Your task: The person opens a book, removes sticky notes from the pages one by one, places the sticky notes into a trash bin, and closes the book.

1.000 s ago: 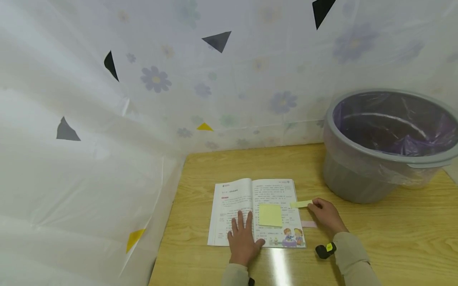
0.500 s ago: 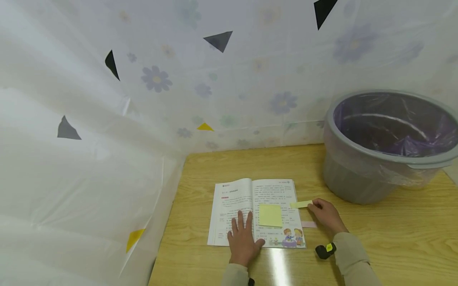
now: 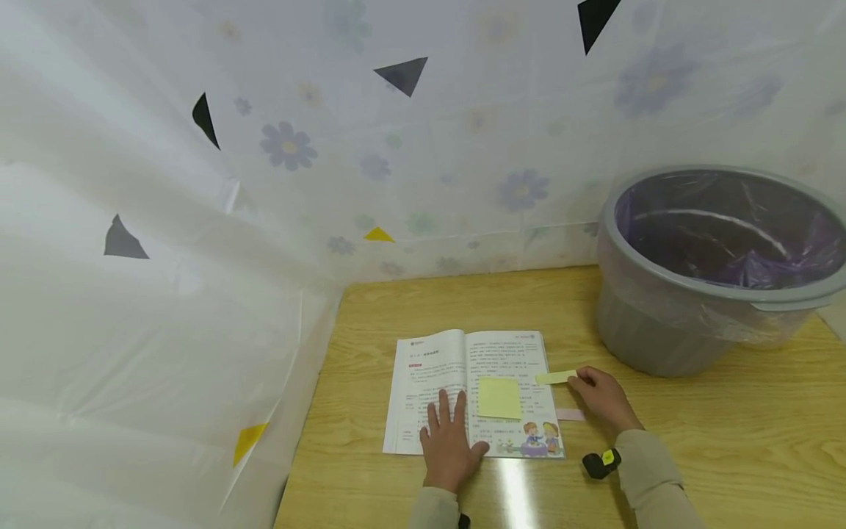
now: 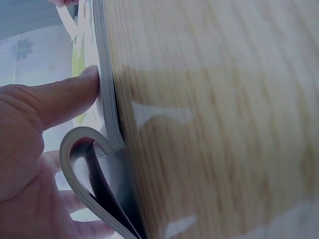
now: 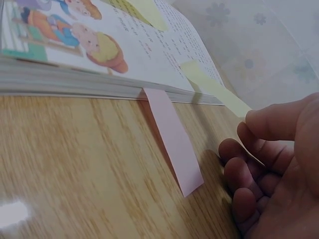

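Note:
An open book (image 3: 423, 367) with printed text lies on the table, a cartoon of two children at its lower right corner. My left hand (image 3: 449, 448) rests on it with fingers spread across the left page and the thumb on the right page's lower edge. A square yellow sticky note (image 3: 499, 399) lies on the right page. To the right of the book, my right hand (image 3: 603, 398) pinches the outer end of a narrow yellow sticky strip (image 5: 219, 89) between thumb and forefinger; its other end lies on the page. Below it, a pink sticky strip (image 5: 174, 142) sticks out from between the pages.
A large grey bin (image 3: 661, 330) lined with a clear purplish bag stands on the wooden table (image 3: 463, 301) at the back right. Flower-patterned sheeting (image 3: 429, 162) hangs behind, and whitish sheeting (image 3: 165, 353) runs along the left edge. A black wrist camera (image 3: 601, 464) sits at my right cuff.

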`<state>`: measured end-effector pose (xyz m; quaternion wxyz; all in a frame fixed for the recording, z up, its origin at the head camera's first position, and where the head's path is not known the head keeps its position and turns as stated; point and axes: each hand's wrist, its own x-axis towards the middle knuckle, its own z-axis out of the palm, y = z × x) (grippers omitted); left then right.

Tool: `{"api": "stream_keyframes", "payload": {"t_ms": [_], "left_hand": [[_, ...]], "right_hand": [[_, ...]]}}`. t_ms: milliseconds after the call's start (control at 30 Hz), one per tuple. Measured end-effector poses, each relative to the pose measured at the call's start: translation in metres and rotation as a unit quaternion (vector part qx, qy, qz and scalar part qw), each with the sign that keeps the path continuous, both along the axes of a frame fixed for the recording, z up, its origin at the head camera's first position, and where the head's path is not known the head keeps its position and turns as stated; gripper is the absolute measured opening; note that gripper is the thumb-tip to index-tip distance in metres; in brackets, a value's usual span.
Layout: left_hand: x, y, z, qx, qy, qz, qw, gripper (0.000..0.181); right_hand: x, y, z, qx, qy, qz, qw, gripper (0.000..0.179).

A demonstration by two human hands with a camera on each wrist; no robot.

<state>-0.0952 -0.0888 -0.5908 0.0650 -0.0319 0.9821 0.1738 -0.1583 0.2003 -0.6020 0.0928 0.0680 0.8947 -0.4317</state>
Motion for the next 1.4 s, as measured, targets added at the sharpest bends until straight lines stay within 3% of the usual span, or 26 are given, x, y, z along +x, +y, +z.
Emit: {"api": "stream_keyframes", "payload": {"t_ms": [867,1400], "left_hand": [[0.0008,-0.0001,-0.0034,-0.001,-0.005,0.006,1.0000,0.098],[-0.0004,0.0000,0.0001,0.007,-0.003,0.005,1.0000,0.097]], "right_hand": [[0.0032,-0.0005,0.0019,-0.008,-0.003,0.000,1.0000,0.032],[0.0016,0.0006,0.0016,0.002,0.004,0.003,1.0000,0.032]]}}
